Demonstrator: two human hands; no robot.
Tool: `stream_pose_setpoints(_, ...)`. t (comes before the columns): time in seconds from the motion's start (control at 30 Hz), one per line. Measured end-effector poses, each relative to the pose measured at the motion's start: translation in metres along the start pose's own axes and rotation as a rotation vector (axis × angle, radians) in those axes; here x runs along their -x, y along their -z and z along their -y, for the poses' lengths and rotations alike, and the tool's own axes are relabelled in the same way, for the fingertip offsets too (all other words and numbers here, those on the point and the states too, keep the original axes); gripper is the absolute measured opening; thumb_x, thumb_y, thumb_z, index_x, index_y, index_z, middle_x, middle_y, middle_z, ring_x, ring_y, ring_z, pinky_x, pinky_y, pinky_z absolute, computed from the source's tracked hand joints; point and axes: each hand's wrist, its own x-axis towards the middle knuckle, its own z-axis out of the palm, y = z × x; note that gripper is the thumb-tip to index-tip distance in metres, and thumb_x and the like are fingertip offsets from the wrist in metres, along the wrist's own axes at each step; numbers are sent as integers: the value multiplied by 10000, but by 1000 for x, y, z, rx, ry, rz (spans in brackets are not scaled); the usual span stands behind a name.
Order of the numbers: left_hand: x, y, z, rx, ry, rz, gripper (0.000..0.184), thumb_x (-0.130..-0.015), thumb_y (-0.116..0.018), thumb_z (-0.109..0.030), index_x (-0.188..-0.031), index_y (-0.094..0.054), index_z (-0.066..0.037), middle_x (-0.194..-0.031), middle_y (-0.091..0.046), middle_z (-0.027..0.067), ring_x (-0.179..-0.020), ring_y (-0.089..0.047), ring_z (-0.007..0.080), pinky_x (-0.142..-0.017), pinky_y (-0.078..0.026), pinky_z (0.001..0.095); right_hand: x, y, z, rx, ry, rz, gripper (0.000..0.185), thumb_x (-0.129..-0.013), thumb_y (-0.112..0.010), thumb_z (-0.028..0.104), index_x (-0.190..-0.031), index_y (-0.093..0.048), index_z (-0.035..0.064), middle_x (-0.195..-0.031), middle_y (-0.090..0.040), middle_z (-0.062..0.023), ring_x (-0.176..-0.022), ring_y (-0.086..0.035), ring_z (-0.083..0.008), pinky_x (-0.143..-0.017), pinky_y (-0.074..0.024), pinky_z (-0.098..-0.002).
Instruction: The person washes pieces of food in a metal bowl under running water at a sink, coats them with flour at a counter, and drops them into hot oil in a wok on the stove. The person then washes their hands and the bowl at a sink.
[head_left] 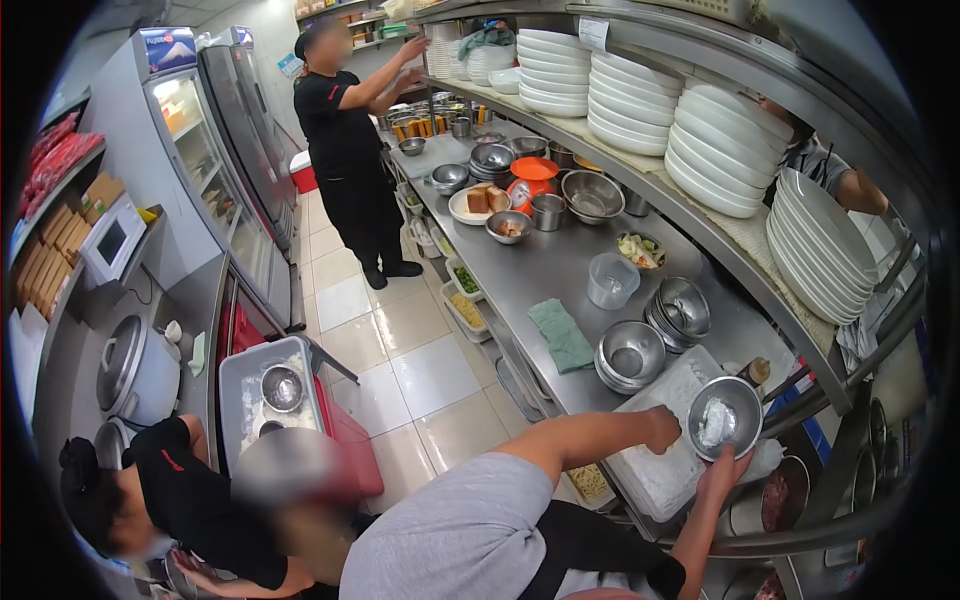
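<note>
My right hand (735, 466) grips the lower rim of a metal bowl (696, 437) with a white substance in it. Just left of the bowl, my left hand (662, 430) is closed, its fingers curled down over a white tray (655, 478); what it holds, if anything, is hidden. The tray's surface looks white and powdery or cloudy. Stacked metal bowls (632, 352) stand beyond the tray, and a bottle (754, 373) with a brown part stands close behind the held bowl.
A green cloth (561, 336), a clear container (612, 281) and an orange lid (535, 168) are on the steel counter (500, 262). Stacked white plates (728, 150) fill the overhead shelf. One person (345, 150) stands in the aisle; another (200, 490) bends at lower left beside a grey tub (237, 385).
</note>
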Motion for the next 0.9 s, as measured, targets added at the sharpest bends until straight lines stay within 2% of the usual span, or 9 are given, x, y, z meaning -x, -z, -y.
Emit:
stream_pose_setpoints(0.07,-12,-15,6,-136,-21,-399,424,-727,-647,-189,-1135,-647,-75,-1076,-657,160,-1045,-612,327,-897,-469,432,-3,2,0,-3,-12,29,647,-874,-476,73,-1486,-272,111,-1434,-403,-138,-1194,-524,-325,-741,-556,-452)
stream_pose_setpoints(0.33,-25,-41,-7,-42,-51,-317,514,-693,-694,-175,-1189,-612,-67,-1107,-647,186,-1035,-635,356,-889,-493,443,2,-12,10,-39,15,23,636,-882,-475,66,-1486,-275,89,-1438,-402,-144,-1218,-506,-321,-823,-536,-455)
stream_pose_setpoints(0.4,-23,-33,-4,399,-47,-386,544,-708,-688,-184,-1231,-596,-66,-1117,-652,196,-1021,-645,370,-873,-506,454,5,-14,12,-47,34,17,630,-882,-474,61,-1482,-282,84,-1436,-405,-145,-1228,-498,-319,-853,-528,-456)
stream_pose_setpoints(0.47,-21,-28,-1,376,-33,-357,437,-729,-652,-158,-1153,-635,-53,-1141,-643,178,-1037,-631,355,-895,-485,441,9,-15,18,-76,-37,14,630,-878,-474,53,-1480,-290,83,-1434,-410,-144,-1250,-481,-315,-903,-509,-449)
stream_pose_setpoints(0.6,-9,-22,0,10,126,-298,462,-773,-628,-180,-1227,-613,-97,-1246,-601,111,-1184,-549,326,-955,-446,459,6,-10,10,-49,-20,27,633,-878,-478,59,-1481,-287,86,-1431,-413,-144,-1248,-482,-316,-901,-509,-452)
stream_pose_setpoints(0.67,-21,-38,3,-120,-103,-385,424,-784,-630,-191,-1201,-636,-114,-1261,-581,96,-1225,-503,310,-995,-404,457,3,-8,3,-55,18,51,630,-880,-480,68,-1480,-288,90,-1428,-414,-142,-1227,-499,-312,-859,-528,-454)
stream_pose_setpoints(0.8,-13,-33,0,-417,-158,-182,362,-742,-681,-259,-1079,-696,-124,-1250,-592,78,-1199,-515,314,-985,-411,453,11,-17,18,-78,-26,32,625,-880,-478,71,-1477,-295,91,-1423,-418,-139,-1209,-510,-307,-820,-542,-449)
stream_pose_setpoints(0.87,-16,-30,2,-450,-191,-174,367,-740,-687,-274,-1080,-687,-136,-1234,-598,86,-1186,-526,304,-987,-407,445,25,-29,42,-162,-100,-3,662,-825,-467,-18,-1466,-305,13,-1444,-411,-157,-1291,-446,-284,-1106,-319,-387)
stream_pose_setpoints(0.9,-19,-28,5,-494,-219,-166,372,-737,-692,-288,-1081,-678,-147,-1219,-604,93,-1174,-536,294,-990,-404,438,24,-27,41,-163,-97,-6,662,-825,-467,-18,-1466,-305,13,-1444,-411,-157,-1291,-446,-284,-1106,-319,-387)
